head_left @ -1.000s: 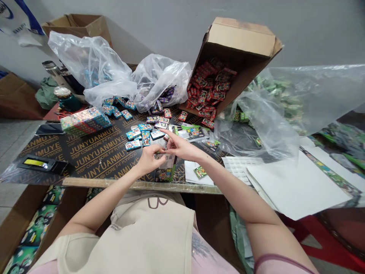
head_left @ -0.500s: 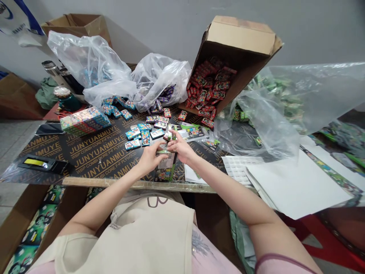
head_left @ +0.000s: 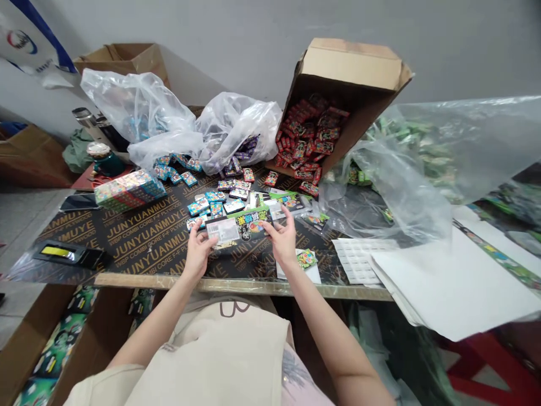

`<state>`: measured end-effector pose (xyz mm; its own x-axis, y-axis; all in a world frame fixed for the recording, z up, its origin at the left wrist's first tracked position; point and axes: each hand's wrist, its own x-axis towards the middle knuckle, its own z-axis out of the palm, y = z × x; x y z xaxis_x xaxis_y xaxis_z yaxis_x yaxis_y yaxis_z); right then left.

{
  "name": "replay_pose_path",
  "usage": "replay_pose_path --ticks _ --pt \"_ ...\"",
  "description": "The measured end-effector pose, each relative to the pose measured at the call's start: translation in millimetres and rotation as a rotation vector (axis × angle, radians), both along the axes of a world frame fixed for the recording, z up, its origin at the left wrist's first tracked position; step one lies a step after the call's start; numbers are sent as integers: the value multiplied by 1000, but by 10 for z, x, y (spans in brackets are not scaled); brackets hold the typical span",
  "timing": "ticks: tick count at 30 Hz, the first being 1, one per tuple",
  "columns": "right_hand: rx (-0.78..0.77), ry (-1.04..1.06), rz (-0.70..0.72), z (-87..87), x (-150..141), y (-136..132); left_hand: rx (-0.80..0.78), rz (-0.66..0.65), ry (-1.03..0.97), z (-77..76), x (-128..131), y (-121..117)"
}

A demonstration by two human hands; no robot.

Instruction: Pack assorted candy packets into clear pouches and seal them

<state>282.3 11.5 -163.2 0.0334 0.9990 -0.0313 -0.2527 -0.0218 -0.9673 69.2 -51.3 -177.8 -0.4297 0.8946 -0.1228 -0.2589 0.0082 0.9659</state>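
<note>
A flat black and green printed packet (head_left: 249,224) with a pale window is stretched sideways between my two hands, just above the table. My left hand (head_left: 198,252) pinches its left end between thumb and fingers. At the other end, my right hand (head_left: 282,237) grips the packet, index finger raised along the edge. Right behind it lie small blue printed boxes (head_left: 216,208), with a few purple ones (head_left: 226,185) farther back. Another black and green packet (head_left: 291,200) rests beyond my right hand. Whether the held packet contains anything, I cannot tell.
A tipped carton (head_left: 355,62) holds many small red boxes (head_left: 310,141). Plastic bags (head_left: 240,121) with small boxes stand along the back. White sheets (head_left: 456,282) lie at right; a patterned box (head_left: 130,190) and a black tape-like dispenser (head_left: 67,254) at left. The table's front edge (head_left: 169,282) is near me.
My hands were close together at a small box, with a packet upright below them. Now they are farther apart, holding a packet sideways. The view has shifted slightly.
</note>
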Motion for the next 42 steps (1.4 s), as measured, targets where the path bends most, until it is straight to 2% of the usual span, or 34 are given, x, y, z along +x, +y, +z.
replay_pose_path --ticks 2,5,8,12,16,20,28,32,38,42 --pt "110 -133 86 120 58 45 -17 -9 237 13 11 -24" --pt "214 -397 364 236 87 71 97 -125 524 175 27 60" --pt "287 -515 492 234 2 48 183 -332 502 360 101 193" --pt "261 -351 384 184 -99 -2 101 -378 364 476 188 280" --pt "220 -251 270 222 -97 -65 18 -405 286 536 161 294" --pt "158 -233 264 290 -107 -88 -24 -481 258 606 89 337" --pt "99 -208 318 319 -123 -37 -41 -715 412 729 -74 463" --pt "113 -226 320 333 -106 -64 35 -749 559 787 -75 435" --pt "235 -327 289 320 -72 -160 360 -596 979 758 -11 213" --pt "339 -362 237 231 -35 -258 442 -560 996 664 -17 133"
